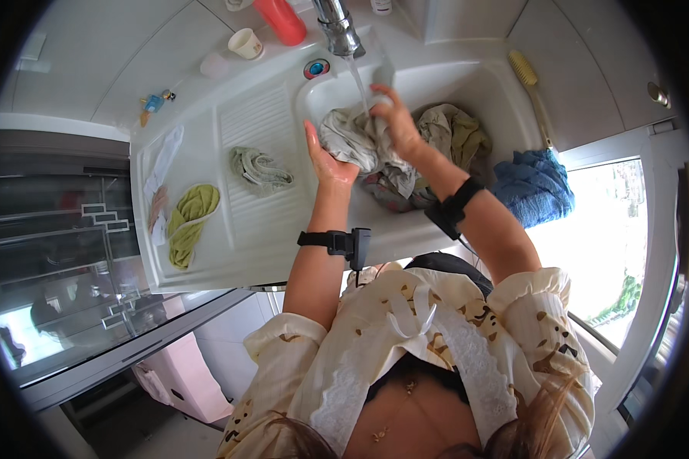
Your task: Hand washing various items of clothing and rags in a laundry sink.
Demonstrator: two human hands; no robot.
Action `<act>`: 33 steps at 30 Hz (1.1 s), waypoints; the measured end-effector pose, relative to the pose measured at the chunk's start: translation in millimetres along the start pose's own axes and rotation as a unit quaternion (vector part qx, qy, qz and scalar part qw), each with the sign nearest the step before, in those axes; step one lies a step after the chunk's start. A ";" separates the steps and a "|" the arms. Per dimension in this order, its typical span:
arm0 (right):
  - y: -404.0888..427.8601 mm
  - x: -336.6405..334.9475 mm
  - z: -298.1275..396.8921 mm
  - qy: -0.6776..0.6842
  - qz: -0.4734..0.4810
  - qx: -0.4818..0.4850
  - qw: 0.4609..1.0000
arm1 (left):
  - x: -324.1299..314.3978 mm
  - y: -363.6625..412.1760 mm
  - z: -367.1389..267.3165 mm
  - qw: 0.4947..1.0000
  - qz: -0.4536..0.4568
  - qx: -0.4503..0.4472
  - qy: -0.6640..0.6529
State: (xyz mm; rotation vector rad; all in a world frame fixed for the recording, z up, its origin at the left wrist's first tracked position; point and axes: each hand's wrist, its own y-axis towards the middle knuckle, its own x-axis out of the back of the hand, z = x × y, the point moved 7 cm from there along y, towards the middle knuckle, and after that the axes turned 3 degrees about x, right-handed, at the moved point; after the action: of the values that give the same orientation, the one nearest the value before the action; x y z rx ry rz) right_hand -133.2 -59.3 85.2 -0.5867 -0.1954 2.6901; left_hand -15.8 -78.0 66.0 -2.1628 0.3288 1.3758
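A wet pale cloth (347,140) is bunched under the running faucet (341,37), over the white sink basin (336,86). My left hand (332,163) cradles its near left side, palm turned up and thumb raised. Across the bundle, my right hand (399,123) grips the right part of the cloth, some fingers lifted beside the water stream (357,83). Behind that hand a heap of wet garments (448,129), beige and olive, lies in the basin. A patterned garment (387,192) shows partly beneath the cloth.
On the ribbed washboard (252,120) lies a grey-green cloth (259,169). Further left are a green cloth (192,224) and a white cloth (163,155). A scrub brush (528,80) and blue towel (534,186) rest at the right rim. A paper cup (245,44) and red bottle (284,23) stand behind.
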 end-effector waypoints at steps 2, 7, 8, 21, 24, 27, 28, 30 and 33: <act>-26.1 -28.5 8.9 -0.269 0.002 0.174 0.947 | 3.8 8.5 9.6 0.999 0.011 0.020 0.026; -79.3 -66.8 31.6 -0.409 0.025 0.354 0.841 | 2.0 4.5 17.5 0.980 0.141 0.144 0.006; -78.9 -62.8 39.0 -0.399 0.007 0.371 0.839 | 11.7 14.4 22.1 0.979 0.141 0.148 0.008; 24.3 9.3 -9.0 -0.386 -0.133 -0.040 0.912 | -8.2 -0.1 25.0 0.967 -0.095 0.028 0.233; 9.6 -18.5 -0.8 -0.059 0.023 -0.102 0.993 | -15.5 -7.2 13.9 0.930 -0.136 -0.027 0.341; -11.1 -24.4 19.9 0.003 0.083 -0.124 0.989 | -23.3 0.8 13.2 0.914 -0.049 0.070 0.397; -14.6 -22.7 29.1 -0.049 0.099 -0.093 0.990 | -27.8 1.1 6.1 0.898 -0.048 0.037 0.435; -5.9 -3.9 18.8 -0.115 0.100 0.004 0.988 | -25.7 1.2 2.0 0.916 -0.054 0.031 0.396; -11.3 3.6 17.5 -0.165 0.172 0.090 0.967 | -16.7 3.5 -15.0 0.953 -0.071 0.040 0.293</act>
State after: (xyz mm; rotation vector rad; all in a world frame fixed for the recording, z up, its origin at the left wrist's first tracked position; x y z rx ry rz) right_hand -139.9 -48.5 102.0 -0.1215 0.0735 3.0869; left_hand -13.6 -90.8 84.7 -2.4338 0.4270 0.6060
